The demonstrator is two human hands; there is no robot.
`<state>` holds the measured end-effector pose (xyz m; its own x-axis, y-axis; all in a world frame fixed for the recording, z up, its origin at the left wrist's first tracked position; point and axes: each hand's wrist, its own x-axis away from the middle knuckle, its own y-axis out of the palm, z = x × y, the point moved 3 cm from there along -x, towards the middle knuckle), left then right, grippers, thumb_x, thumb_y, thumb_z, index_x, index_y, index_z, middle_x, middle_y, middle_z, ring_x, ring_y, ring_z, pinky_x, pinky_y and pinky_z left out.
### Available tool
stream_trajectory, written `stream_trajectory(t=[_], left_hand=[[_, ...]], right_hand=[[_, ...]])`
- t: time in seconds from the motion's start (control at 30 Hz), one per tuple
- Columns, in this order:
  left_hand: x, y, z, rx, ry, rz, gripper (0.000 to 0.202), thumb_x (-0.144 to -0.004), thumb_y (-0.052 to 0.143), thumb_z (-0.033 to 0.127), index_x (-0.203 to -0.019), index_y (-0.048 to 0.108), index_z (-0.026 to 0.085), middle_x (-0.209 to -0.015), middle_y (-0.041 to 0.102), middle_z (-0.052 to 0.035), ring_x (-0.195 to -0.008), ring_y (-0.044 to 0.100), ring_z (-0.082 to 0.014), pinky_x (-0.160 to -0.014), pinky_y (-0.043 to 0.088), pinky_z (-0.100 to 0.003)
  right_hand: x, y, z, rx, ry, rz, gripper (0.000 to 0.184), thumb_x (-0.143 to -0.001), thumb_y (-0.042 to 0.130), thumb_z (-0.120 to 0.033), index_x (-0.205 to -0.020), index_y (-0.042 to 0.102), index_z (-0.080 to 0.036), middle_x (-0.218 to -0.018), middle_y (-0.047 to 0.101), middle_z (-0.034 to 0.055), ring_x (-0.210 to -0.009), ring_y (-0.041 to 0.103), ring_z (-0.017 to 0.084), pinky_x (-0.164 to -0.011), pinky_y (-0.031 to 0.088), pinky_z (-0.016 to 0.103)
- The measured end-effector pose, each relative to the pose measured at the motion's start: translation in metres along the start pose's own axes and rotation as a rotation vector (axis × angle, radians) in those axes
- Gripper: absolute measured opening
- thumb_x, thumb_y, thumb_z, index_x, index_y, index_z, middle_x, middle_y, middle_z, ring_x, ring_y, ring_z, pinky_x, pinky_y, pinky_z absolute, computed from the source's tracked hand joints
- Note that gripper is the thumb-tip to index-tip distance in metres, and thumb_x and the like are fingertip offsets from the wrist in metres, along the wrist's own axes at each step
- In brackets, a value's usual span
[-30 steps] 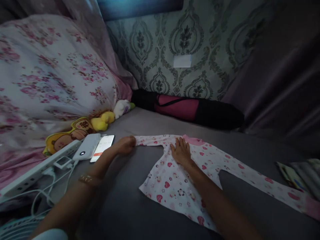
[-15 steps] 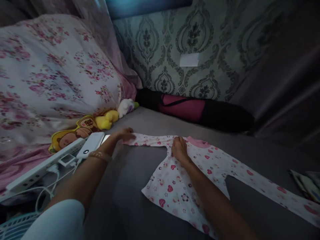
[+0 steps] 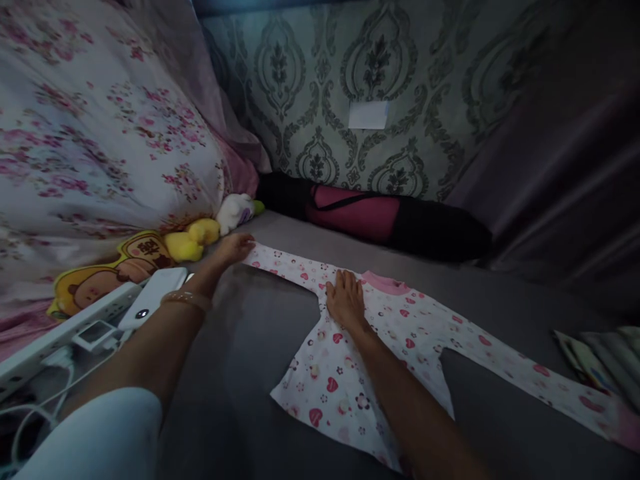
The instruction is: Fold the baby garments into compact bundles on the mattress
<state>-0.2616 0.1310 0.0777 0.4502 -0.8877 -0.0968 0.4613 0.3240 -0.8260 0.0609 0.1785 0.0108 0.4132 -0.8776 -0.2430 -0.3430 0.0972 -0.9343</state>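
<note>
- Grey sheet (image 3: 230, 400): carries the shirt, on the near side of the dark bag (image 3: 350, 217).
- Shirt (image 3: 395, 320): spread nearly flat, alongside the bag.
- Sleeve (image 3: 290, 267): runs straight below the bag's left end; even, gentle tension should prevent creasing.
- Left hand (image 3: 237, 248): fingers pinching the sleeve's end; light grip advised.
- Right hand (image 3: 346, 300): fingers spread, pressing cloth; should anchor without dragging.

White heart-patterned shirt (image 3: 343, 363), pink collar (image 3: 384, 283)
</note>
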Motion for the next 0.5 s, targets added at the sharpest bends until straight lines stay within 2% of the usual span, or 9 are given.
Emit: stream_trajectory(t=[0.07, 0.17, 0.33, 0.5], left_hand=[[-0.001, 0.008, -0.002, -0.235, 0.074, 0.007, 0.03, -0.084, 0.045, 0.033, -0.103, 0.062, 0.017, -0.096, 0.065, -0.01, -0.093, 0.06, -0.0247, -0.077, 0.044, -0.032], [0.0, 0.019, -0.001, -0.418, 0.07, 0.019, 0.038, -0.091, 0.034, 0.035, -0.116, 0.056, 0.017, -0.108, 0.062, -0.0154, -0.094, 0.061, -0.0279, -0.074, 0.043, -0.034], [-0.001, 0.032, 0.008, -0.529, 0.021, 0.019, 0.042, -0.094, 0.025, 0.036, -0.119, 0.051, 0.015, -0.114, 0.057, -0.0198, -0.092, 0.061, -0.0312, -0.071, 0.044, -0.036], [-0.007, 0.045, 0.015, -0.567, 0.023, 0.071, 0.039, -0.095, 0.028, 0.034, -0.12, 0.05, 0.012, -0.116, 0.055, -0.0208, -0.101, 0.059, -0.0315, -0.077, 0.043, -0.036]], right_hand=[[0.0, 0.0, -0.001, 0.016, 0.009, -0.017, 0.056, -0.097, 0.03, -0.043, -0.143, 0.037, -0.012, -0.149, 0.033, 0.0169, -0.138, 0.024, 0.029, -0.111, 0.009, 0.044], [0.001, -0.001, -0.001, 0.027, 0.024, -0.035, 0.057, -0.096, 0.03, -0.046, -0.144, 0.037, -0.015, -0.151, 0.029, 0.0169, -0.139, 0.023, 0.029, -0.111, 0.01, 0.044], [0.001, -0.002, -0.001, 0.023, 0.028, -0.039, 0.057, -0.096, 0.03, -0.047, -0.145, 0.035, -0.018, -0.152, 0.026, 0.0165, -0.139, 0.022, 0.03, -0.111, 0.009, 0.046], [0.002, 0.0, -0.001, 0.021, 0.017, -0.018, 0.056, -0.096, 0.031, -0.047, -0.144, 0.036, -0.019, -0.151, 0.029, 0.0168, -0.139, 0.024, 0.03, -0.111, 0.01, 0.047]])
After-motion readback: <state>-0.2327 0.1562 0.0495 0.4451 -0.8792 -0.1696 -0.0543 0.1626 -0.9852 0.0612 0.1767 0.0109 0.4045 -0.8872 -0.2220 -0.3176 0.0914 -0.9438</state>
